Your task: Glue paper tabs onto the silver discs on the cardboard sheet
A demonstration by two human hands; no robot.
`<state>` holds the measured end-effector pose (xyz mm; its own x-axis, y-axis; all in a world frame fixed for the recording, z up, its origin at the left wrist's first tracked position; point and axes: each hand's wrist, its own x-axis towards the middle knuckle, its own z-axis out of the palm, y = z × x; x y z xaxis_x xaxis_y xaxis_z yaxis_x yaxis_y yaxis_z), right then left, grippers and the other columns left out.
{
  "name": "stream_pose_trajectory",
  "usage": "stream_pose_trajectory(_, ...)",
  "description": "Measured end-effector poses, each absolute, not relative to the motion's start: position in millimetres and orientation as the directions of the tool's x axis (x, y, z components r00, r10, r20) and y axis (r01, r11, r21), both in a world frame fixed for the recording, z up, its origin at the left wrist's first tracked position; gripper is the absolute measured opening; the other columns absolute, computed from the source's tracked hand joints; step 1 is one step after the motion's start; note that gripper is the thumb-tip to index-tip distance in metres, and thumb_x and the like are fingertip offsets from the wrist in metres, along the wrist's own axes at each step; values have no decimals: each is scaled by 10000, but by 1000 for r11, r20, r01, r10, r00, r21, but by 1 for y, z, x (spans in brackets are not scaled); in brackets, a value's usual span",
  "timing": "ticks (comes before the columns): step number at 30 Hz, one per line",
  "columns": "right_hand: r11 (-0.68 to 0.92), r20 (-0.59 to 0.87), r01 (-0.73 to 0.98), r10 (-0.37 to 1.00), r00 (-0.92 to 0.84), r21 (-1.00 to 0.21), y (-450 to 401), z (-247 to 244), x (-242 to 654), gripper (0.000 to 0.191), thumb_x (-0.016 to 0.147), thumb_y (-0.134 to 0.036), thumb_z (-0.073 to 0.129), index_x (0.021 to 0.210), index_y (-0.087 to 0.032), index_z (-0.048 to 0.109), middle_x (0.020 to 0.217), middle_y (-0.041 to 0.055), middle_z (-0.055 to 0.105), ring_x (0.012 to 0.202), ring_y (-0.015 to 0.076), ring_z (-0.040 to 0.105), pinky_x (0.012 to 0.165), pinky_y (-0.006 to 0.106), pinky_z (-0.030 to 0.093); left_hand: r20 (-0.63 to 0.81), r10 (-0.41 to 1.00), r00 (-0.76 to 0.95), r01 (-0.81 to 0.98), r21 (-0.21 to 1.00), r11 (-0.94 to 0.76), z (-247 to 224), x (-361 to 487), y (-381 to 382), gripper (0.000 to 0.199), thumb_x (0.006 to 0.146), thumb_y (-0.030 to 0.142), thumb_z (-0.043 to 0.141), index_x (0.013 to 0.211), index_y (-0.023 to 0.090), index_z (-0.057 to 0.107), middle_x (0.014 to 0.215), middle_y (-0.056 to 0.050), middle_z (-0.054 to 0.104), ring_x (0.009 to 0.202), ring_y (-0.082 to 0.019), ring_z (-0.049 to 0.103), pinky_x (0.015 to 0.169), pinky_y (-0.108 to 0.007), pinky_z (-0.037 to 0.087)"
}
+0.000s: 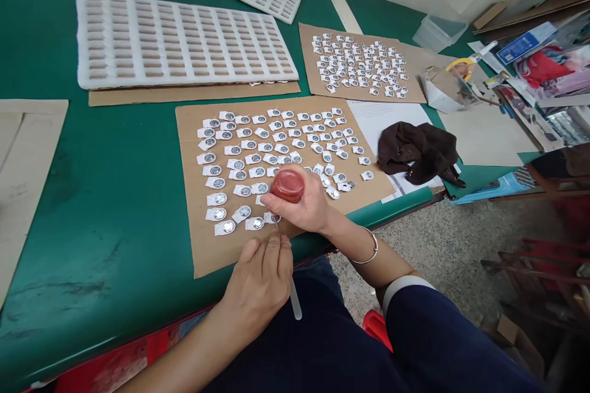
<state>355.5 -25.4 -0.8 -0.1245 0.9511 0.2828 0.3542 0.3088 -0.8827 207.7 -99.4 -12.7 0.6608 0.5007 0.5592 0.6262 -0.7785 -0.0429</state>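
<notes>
Here's the right hand (311, 196), curled firmly around a red bottle (288, 186) just below centre, base up. At six o'clock the left hand (258, 282) has its fingers closed together on a slim white stick (295, 304). Right between them, round-faced tags (225, 228) sit in rows on the cardboard (203, 258), close to the green surface (115, 209) edge.

Careful here, I'd say: too hard a squeeze could spill from the bottle, if it's open, and a low wrist could nudge tags askew. A forearm catching that near edge could shift the whole sheet.

Now the containers! At two o'clock, an open box (442, 95) has yellow-handled scissors (461, 62) leaning at its rim; its contents are unclear. Beyond, a clear tub (437, 34), contents hard to tell. Up at eleven, a white slotted tray (83, 73), brown showing in its slots.
</notes>
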Motion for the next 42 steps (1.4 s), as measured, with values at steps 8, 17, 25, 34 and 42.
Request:
stream_pose_trajectory(8,339,323,377,940,-107,-862,-25,-1,356,311,735,-432,736,850,-217,543,737,-9,644,640,133,591,649,305,510,544,502,672,616,-34,-787,-13,206,-100,133,827,-35,538,938,-1,604,860,-204,695,779,-262,675,685,-384,496)
stream_pose_trajectory(17,382,376,399,922,-98,-834,-24,0,357,324,751,-461,710,863,-219,527,747,0,642,653,139,603,645,309,519,558,486,672,575,19,-818,-12,199,-94,175,853,-34,476,958,40,594,891,-187,692,864,-274,682,709,-390,512)
stream_pose_trajectory(25,392,400,449,913,-80,-803,-25,-3,359,337,735,-480,718,854,-220,540,744,-3,651,665,142,613,662,311,523,540,530,653,538,161,-827,-6,196,-87,145,843,-10,525,959,61,576,854,-143,684,843,-271,678,713,-410,504)
stream_pose_trajectory(34,425,431,457,897,-98,-781,-27,1,361,298,741,-441,715,821,-214,539,710,-8,631,617,129,579,606,283,499,521,555,648,542,196,-817,-5,195,-87,156,825,-5,551,956,78,563,875,-140,680,829,-251,667,732,-394,479)
stream_pose_trajectory(42,479,465,447,873,-149,-755,-25,2,360,320,748,-459,704,855,-206,539,752,8,647,661,141,607,631,288,508,514,569,642,538,226,-812,0,196,-82,125,838,9,529,902,112,558,770,-84,671,668,-197,616,635,-349,406)
